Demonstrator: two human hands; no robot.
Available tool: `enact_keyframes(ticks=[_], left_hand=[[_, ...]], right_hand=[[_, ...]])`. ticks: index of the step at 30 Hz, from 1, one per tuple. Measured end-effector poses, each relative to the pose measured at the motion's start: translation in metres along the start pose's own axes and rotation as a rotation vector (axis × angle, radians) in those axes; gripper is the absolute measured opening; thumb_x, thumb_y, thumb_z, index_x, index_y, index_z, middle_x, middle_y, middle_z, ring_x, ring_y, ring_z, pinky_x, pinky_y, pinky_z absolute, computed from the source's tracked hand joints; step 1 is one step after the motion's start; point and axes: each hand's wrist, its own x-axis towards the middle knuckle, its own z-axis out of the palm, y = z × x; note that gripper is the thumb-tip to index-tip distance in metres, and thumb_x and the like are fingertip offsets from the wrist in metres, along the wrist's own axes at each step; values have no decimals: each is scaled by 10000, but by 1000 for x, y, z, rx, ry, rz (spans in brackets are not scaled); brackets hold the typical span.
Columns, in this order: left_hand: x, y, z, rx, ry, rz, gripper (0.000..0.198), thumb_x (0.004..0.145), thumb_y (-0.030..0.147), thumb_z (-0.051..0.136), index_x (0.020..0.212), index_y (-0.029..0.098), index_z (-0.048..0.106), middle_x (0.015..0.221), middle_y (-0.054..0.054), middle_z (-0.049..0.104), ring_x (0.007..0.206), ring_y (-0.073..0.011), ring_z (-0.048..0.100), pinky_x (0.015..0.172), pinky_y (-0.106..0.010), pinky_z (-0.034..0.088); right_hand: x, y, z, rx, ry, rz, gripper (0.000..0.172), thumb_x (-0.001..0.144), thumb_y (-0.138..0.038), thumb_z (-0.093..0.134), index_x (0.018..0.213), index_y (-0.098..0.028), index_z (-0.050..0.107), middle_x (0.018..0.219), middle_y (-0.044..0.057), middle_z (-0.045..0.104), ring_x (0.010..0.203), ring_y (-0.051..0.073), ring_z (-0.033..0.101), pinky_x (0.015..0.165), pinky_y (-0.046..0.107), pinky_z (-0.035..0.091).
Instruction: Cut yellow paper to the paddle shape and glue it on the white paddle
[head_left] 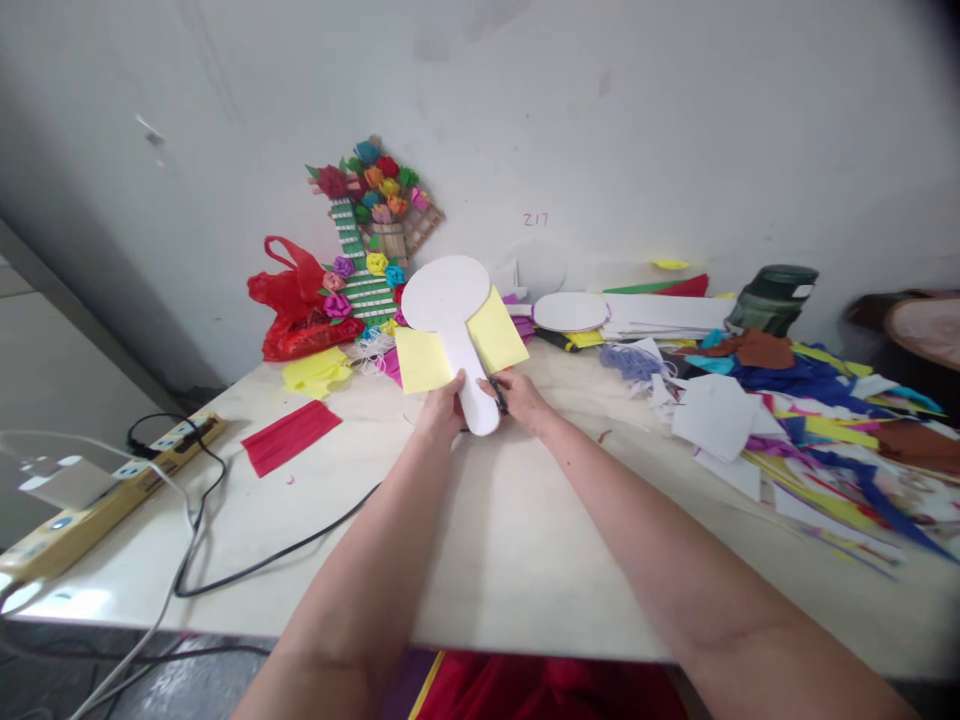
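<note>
A white paddle-shaped cutout [446, 292], with a round head and a long handle, is held up over the middle of the table. Behind its handle lies yellow paper [498, 332], which sticks out on both sides. My left hand [445, 405] is closed on the cutout's handle and the yellow paper, thumb on top. Beside the handle's right edge, my right hand [523, 402] is closed around dark-handled scissors [498, 396]. The blades are mostly hidden, so whether they touch the paper cannot be made out.
A power strip [161, 455] with cables runs along the left edge. Red crepe paper [291, 437] lies nearby. Paper-flower crafts [367, 240] and a red bag [292, 305] stand by the wall. Coloured scraps [817, 420] and a dark green jar [772, 300] are at right.
</note>
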Motion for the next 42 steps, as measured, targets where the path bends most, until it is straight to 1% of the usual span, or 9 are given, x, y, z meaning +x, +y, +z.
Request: enact_keyframes(ticks=[8, 12, 19, 22, 27, 30, 36, 39, 42], left_hand=[[2, 0, -1, 3, 14, 29, 266, 722, 53, 582, 969, 151, 560, 807, -55, 651, 691, -166, 646, 780, -331, 517], [2, 0, -1, -6, 7, 48, 282, 724, 56, 586, 984, 164, 559, 822, -58, 653, 748, -180, 646, 771, -328, 523], [6, -1, -3, -19, 6, 47, 261, 727, 50, 579, 963, 162, 566, 810, -52, 658, 748, -185, 648, 758, -332, 531], [5, 0, -3, -10, 26, 56, 270, 723, 46, 587, 963, 168, 575, 816, -46, 661, 747, -180, 650, 771, -323, 527], [4, 2, -2, -15, 54, 51, 290, 717, 54, 597, 982, 169, 570, 808, -49, 665, 726, -182, 650, 769, -330, 528], [4, 4, -3, -9, 68, 49, 295, 722, 45, 579, 989, 171, 565, 787, -44, 660, 714, -180, 645, 770, -339, 526], [2, 4, -4, 20, 67, 40, 318, 710, 25, 579, 996, 163, 572, 793, -48, 651, 721, -178, 639, 775, -344, 520], [3, 4, -5, 25, 70, 43, 316, 699, 24, 594, 983, 162, 579, 819, -55, 652, 758, -181, 641, 789, -338, 514], [4, 3, -5, 25, 55, 61, 333, 696, 25, 597, 998, 165, 576, 832, -56, 653, 774, -183, 641, 798, -341, 514]], right_hand=[[-1, -1, 2, 34, 15, 7, 347, 622, -472, 643, 714, -141, 590, 567, -15, 532, 484, 102, 467, 397, 205, 372], [0, 3, 4, 46, 30, 9, 344, 633, -469, 636, 752, -148, 602, 574, -13, 550, 472, 107, 479, 385, 209, 381], [7, 11, 7, 70, 92, -14, 360, 602, -440, 674, 786, -138, 603, 650, 10, 602, 578, 135, 554, 497, 235, 453], [7, 11, 9, 75, 112, 8, 387, 591, -444, 681, 813, -146, 575, 661, 13, 611, 581, 138, 565, 488, 238, 450], [6, 9, 11, 25, 250, 87, 483, 510, -428, 737, 835, -184, 477, 661, -3, 602, 523, 137, 556, 429, 247, 441], [7, 11, 12, -79, 306, 41, 467, 506, -430, 738, 813, -204, 468, 643, -8, 592, 517, 142, 547, 431, 256, 442], [7, 16, 8, -192, 240, -71, 389, 594, -393, 698, 902, -239, 518, 561, -40, 560, 489, 138, 520, 439, 246, 421], [9, 18, 6, -192, 196, -52, 383, 617, -396, 680, 935, -225, 552, 588, -29, 578, 491, 127, 516, 443, 240, 421], [10, 17, 5, -169, 178, -4, 476, 612, -417, 679, 1016, -195, 562, 662, -5, 608, 508, 120, 527, 449, 240, 434]])
